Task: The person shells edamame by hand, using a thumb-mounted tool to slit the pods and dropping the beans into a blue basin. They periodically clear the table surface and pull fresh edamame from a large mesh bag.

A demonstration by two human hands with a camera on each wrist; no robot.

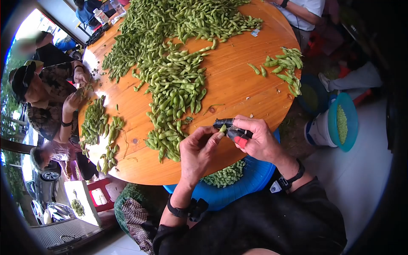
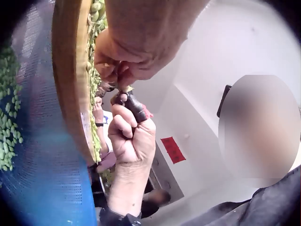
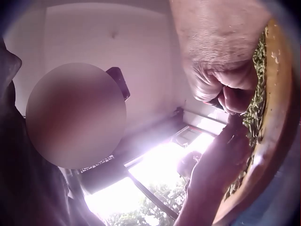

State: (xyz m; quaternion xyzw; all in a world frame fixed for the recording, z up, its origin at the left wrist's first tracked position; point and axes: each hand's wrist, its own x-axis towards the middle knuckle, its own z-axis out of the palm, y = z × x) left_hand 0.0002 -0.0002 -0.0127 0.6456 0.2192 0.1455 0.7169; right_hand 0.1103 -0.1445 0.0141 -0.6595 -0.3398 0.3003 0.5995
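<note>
In the head view a green pod (image 1: 222,128) is pinched between thumb and fingers of the left hand (image 1: 198,152), just past the table's near edge. The right hand (image 1: 260,140), with dark wrapping on its thumb and a finger and a red patch, meets the pod from the right and pinches its end. Both hands touch around it in the left wrist view, the left hand (image 2: 141,52) above and the right hand (image 2: 134,136) below. Below them, shelled beans (image 1: 225,175) lie in a blue basket (image 1: 255,182).
A long heap of pods (image 1: 176,85) covers the middle of the round wooden table (image 1: 238,80). Smaller piles lie at its left (image 1: 94,121) and right (image 1: 289,63). A teal basin (image 1: 352,123) of beans stands on a bucket (image 1: 319,129) at right. Other people sit around.
</note>
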